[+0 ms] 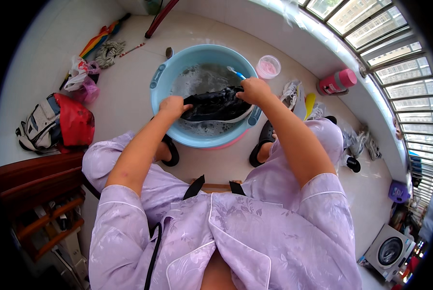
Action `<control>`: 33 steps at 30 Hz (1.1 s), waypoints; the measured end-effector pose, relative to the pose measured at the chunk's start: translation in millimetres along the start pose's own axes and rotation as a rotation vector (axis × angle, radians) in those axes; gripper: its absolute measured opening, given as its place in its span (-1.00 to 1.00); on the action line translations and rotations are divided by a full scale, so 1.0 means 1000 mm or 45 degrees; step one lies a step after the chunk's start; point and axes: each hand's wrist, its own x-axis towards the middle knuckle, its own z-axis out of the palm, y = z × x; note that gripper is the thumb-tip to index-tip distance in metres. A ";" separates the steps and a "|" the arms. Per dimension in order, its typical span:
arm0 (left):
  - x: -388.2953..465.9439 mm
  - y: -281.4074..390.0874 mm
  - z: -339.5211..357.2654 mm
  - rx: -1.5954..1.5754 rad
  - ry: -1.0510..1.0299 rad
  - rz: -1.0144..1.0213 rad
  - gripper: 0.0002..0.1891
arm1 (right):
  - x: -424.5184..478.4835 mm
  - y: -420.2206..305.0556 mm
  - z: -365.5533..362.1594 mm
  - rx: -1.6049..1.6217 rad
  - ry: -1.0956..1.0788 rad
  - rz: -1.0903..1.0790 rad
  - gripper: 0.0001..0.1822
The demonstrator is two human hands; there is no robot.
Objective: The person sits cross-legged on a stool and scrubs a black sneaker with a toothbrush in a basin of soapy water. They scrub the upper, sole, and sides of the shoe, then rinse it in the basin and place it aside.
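Observation:
A wet black shoe (pixel 216 105) with a white sole edge lies on its side over a light blue plastic basin (pixel 202 142) of sudsy grey water. My left hand (pixel 173 108) grips the shoe's left end. My right hand (pixel 254 91) is on its right end and also holds a toothbrush (pixel 236 73) with a blue and white handle, its head pointing up and left over the water. Right of the basin's back rim stands a clear tub (pixel 268 67) of pink stuff. A small brush (pixel 169 53) stands at the basin's upper left, outside it.
White sneakers (pixel 291 92) and a yellow insole (pixel 310 105) lie on the right, below a pink bottle (pixel 338 82). On the left are a red bag (pixel 75 121), a backpack (pixel 42 123), plastic bags (pixel 84 81), coiled rope (pixel 109 53) and a rainbow umbrella (pixel 98 38).

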 end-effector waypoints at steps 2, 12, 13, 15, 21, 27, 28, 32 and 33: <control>0.001 0.003 0.022 0.004 0.391 0.133 -0.68 | 0.004 -0.001 0.005 -0.029 0.102 -0.034 -0.64; 0.034 0.010 0.000 -0.017 -0.025 0.127 -0.74 | 0.023 0.000 0.031 -0.176 0.352 0.006 -0.72; 0.036 0.011 -0.002 -0.012 -0.042 0.091 -0.73 | 0.024 0.001 0.031 -0.205 0.382 -0.023 -0.75; 0.047 0.006 0.002 -0.161 -0.137 0.083 -0.71 | 0.025 0.000 0.033 -0.260 0.435 -0.091 -0.76; 0.074 0.005 0.013 -1.262 -0.748 0.061 -0.76 | 0.027 -0.001 0.044 -0.214 0.468 -0.251 -0.81; 0.078 0.027 0.023 -1.892 -0.523 -0.082 -0.87 | 0.037 -0.010 0.054 -0.217 0.370 -0.186 -0.80; 0.084 0.020 0.027 -2.155 -0.464 -0.202 -0.81 | 0.039 -0.014 0.054 -0.236 0.308 -0.135 -0.80; 0.102 0.006 0.038 -1.189 -0.245 -0.682 -0.80 | 0.042 -0.035 0.050 -0.309 0.096 0.032 -0.78; 0.099 0.018 0.029 -0.801 -0.237 -0.524 -0.79 | 0.046 -0.032 0.056 -0.389 0.298 -0.049 -0.78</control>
